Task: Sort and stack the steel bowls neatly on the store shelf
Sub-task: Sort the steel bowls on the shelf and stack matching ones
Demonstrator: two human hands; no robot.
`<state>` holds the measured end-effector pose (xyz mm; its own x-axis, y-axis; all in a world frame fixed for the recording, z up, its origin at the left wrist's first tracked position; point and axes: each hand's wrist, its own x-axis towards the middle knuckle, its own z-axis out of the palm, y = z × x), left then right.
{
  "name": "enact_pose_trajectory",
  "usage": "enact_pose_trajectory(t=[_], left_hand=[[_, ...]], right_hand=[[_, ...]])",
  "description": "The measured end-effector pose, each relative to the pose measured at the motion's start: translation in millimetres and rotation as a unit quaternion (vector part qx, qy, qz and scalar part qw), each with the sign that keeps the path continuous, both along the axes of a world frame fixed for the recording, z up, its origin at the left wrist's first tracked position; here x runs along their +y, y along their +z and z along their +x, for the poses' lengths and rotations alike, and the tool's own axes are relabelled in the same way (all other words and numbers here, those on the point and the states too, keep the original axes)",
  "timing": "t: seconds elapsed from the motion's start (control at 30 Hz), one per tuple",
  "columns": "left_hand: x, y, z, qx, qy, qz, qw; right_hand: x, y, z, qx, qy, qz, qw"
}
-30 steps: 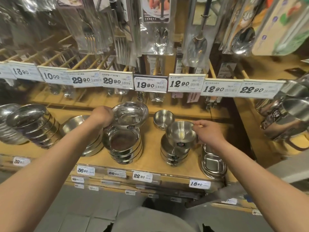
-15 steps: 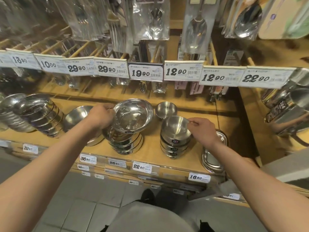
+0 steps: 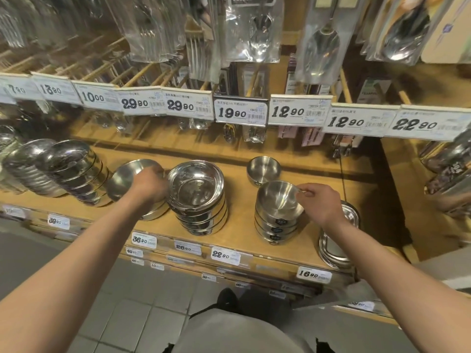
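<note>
On the wooden shelf [image 3: 244, 240] stands a stack of wide steel bowls [image 3: 201, 215]. Its top wide bowl [image 3: 196, 187] sits level, and my left hand [image 3: 150, 187] holds its left rim with curled fingers. To the right is a stack of small steel bowls [image 3: 276, 226]. My right hand [image 3: 318, 202] pinches the right rim of the top small bowl [image 3: 277, 197], which sits slightly tilted on that stack. One single small bowl [image 3: 263, 170] stands alone behind it.
A shallow bowl stack [image 3: 125, 178] sits behind my left hand, and leaning stacks of bowls [image 3: 71, 169] fill the far left. Rectangular steel trays [image 3: 334, 248] lie at the right front edge. Price tags [image 3: 240, 112] and hanging packaged cutlery [image 3: 254, 26] overhang the shelf.
My left hand has lowered the tilted wide bowl flat onto its stack. My right hand has set the small bowl down onto the small stack and still holds its rim.
</note>
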<state>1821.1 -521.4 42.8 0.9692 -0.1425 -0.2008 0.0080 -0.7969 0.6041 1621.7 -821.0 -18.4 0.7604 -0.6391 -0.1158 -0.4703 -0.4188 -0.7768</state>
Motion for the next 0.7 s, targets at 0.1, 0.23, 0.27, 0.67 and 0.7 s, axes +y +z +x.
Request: enact_pose_trajectory(t=[0.1, 0.23, 0.27, 0.67, 0.7], left_hand=[[0.1, -6.8, 2.2, -0.023, 0.014, 0.034, 0.999], [0.6, -12.7, 4.1, -0.038, 0.003, 0.07, 0.997], [0.4, -13.3, 4.8, -0.041, -0.002, 0.073, 0.996], [-0.6, -23.2, 5.4, -0.078, -0.003, 0.074, 0.994], [-0.6, -22.9, 4.8, -0.076, -0.003, 0.075, 0.994]], right_hand=[[-0.5, -0.9, 1.2, -0.002, 0.0, -0.008, 1.0], [-2.1, -2.8, 2.5, 0.001, -0.01, -0.01, 1.0], [-2.3, -3.1, 2.7, 0.003, -0.012, -0.009, 1.0], [0.0, -3.6, 3.0, 0.022, -0.038, -0.005, 0.999], [-0.5, -4.2, 2.2, 0.023, -0.037, -0.003, 0.999]])
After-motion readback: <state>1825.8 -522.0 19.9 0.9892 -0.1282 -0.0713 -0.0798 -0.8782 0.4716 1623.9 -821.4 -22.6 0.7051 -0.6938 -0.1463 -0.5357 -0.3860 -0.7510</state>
